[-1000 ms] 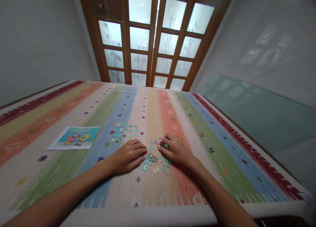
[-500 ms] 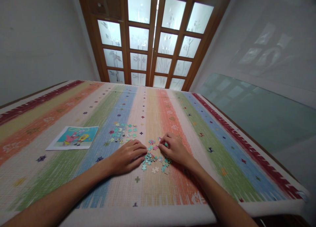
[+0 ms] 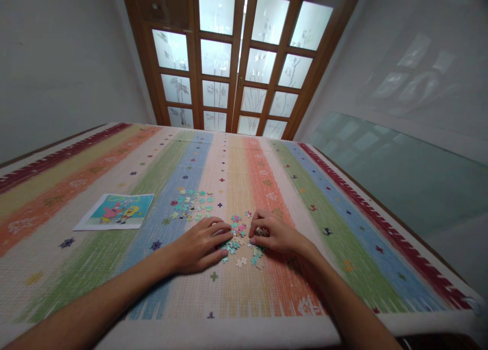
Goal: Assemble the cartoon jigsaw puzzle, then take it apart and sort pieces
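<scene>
A small heap of jigsaw puzzle pieces (image 3: 234, 246), mostly teal and pink, lies on the striped tablecloth between my two hands. My left hand (image 3: 204, 244) rests palm down at the heap's left side, its fingers apart and slightly bent, the tips touching the edge pieces. On the right, my right hand (image 3: 276, 233) has thumb and forefinger drawn together over a puzzle piece at the heap's right side; the fingers mostly hide that piece. A pale piece (image 3: 241, 262) lies at the near edge. Farther off to the left, more teal puzzle pieces (image 3: 190, 206) are spread out separately.
A printed picture sheet (image 3: 118, 212) with two cartoon figures lies flat to the left. The striped tablecloth (image 3: 335, 268) covers the table. A glass-paned wooden door (image 3: 236, 86) stands beyond the far edge, with a greenish glass panel (image 3: 400, 172) along the right.
My right hand has moved slightly nearer to me, from the heap's upper right to its right side. My left hand has shifted a little over the heap's left edge.
</scene>
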`<move>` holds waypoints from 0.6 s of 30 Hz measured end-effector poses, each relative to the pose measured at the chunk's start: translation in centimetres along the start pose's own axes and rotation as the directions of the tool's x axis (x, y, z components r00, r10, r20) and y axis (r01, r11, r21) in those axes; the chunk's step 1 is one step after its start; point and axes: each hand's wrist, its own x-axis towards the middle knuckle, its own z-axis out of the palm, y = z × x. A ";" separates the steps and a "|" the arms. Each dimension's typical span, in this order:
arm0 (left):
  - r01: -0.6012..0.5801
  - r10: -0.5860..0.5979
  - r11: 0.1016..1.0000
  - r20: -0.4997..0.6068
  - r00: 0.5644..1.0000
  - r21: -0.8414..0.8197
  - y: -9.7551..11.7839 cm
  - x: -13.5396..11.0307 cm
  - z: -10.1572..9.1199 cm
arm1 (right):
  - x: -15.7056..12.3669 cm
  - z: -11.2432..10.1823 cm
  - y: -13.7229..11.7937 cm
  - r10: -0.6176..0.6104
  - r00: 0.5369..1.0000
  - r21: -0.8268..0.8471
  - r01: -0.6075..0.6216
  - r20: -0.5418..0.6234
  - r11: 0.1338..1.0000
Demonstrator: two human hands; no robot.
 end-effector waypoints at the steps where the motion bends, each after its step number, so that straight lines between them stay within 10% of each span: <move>1: -0.002 0.002 1.000 -0.001 1.000 -0.001 0.0 0.0 0.0 | 0.1 0.1 0.0 -0.004 1.000 -0.002 0.004 -0.015 1.000; 18: -0.026 0.026 1.000 -0.011 1.000 -0.011 -0.2 -0.1 0.4 | 0.6 2.5 -1.5 -0.058 0.979 -0.206 0.017 -0.194 0.978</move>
